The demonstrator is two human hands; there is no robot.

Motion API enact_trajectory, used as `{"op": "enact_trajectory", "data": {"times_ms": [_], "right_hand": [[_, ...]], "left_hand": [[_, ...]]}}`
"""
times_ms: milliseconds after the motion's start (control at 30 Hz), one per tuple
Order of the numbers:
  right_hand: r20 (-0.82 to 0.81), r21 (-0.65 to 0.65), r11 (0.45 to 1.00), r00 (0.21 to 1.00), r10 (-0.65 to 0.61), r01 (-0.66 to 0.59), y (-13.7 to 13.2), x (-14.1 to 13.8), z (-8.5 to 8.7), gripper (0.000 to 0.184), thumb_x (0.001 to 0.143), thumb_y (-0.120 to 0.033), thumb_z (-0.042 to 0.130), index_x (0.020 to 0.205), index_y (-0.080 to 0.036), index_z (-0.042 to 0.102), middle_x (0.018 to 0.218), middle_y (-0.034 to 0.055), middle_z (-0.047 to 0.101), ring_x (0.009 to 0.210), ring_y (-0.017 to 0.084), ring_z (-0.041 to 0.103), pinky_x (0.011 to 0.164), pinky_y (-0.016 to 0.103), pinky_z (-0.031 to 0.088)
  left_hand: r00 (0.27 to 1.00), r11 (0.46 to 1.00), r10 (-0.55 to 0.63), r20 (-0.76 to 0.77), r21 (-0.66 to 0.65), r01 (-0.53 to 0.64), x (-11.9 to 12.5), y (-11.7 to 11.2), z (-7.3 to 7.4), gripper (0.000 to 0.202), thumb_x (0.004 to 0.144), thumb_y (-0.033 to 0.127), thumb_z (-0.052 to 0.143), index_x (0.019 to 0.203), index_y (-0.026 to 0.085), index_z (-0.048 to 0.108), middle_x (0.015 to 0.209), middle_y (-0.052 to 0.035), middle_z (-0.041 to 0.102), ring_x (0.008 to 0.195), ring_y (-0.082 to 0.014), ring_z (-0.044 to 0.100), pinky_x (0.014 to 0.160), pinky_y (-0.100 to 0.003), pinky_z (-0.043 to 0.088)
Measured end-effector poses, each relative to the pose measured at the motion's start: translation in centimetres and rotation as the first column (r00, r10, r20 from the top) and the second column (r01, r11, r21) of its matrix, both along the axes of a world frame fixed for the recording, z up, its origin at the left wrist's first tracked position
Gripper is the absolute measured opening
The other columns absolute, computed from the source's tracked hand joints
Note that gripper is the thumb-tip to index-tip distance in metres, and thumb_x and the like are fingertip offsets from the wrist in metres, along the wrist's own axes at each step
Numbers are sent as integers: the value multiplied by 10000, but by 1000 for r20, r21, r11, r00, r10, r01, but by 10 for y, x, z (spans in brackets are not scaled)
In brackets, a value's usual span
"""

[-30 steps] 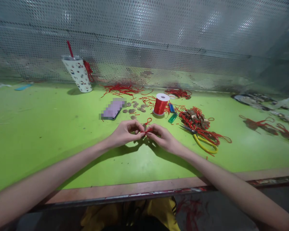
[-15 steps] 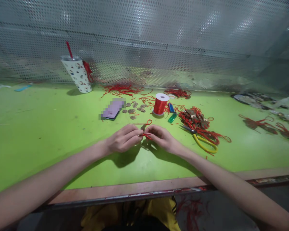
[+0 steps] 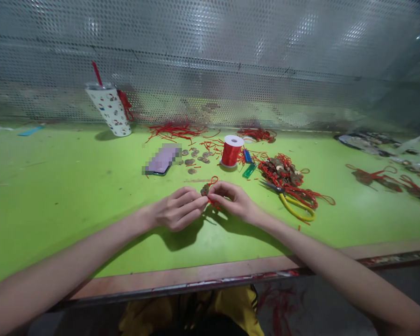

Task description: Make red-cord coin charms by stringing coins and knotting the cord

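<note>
Low over the green table, my left hand and my right hand meet with fingertips pinched together. Between them are a few dark bronze-coloured coins tied on red cord, with a small red cord loop sticking up behind. Red cord ends show under my right fingertips. Both hands are closed on this coin-and-cord piece; my fingers cover part of it, so the knot itself is hidden. Beyond my hands lie several loose coins and a spool of red cord.
To the right are yellow-handled scissors beside a heap of corded coins. Green and blue lighters lie near the spool. A phone and a patterned tumbler stand left; red cord pieces lie behind, before a perforated metal screen.
The coins between my hands have turned and show more to the left. The red cord ends now hang lower, under my right fingers. The view has shifted slightly.
</note>
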State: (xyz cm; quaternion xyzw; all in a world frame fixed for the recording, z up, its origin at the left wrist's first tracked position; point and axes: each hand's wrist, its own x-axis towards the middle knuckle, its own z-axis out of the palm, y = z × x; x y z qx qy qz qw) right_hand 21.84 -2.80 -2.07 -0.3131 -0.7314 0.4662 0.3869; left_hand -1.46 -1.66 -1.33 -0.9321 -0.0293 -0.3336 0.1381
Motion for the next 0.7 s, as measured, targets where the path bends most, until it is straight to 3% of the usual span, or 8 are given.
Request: {"op": "enact_trajectory", "data": {"times_ms": [267,467,700], "right_hand": [[57,102,995,998,7,-13,0,3,3,197,956,-363,614,925,-175,662,832,36,676,734,151,584,683,305,496],[27,89,995,999,45,-48,-2,5,6,186,965,-354,610,957,-176,663,893,50,700,780,157,626,715,311,527],[29,108,993,999,37,-40,-7,6,7,180,952,-351,637,931,-175,671,891,58,707,812,170,651,759,320,549]], "left_hand": [[1000,993,27,15,-114,-25,-2,1,-2,140,892,117,576,834,216,657,985,-75,783,814,-197,708,755,-363,558],[998,999,-24,52,-27,25,-5,0,-4,157,841,75,611,856,222,664,1006,-70,797,810,-197,719,766,-357,562],[999,938,-17,-34,-347,4,-9,-3,0,177,789,105,623,824,262,696,996,-35,801,844,-209,743,833,-384,585]]}}
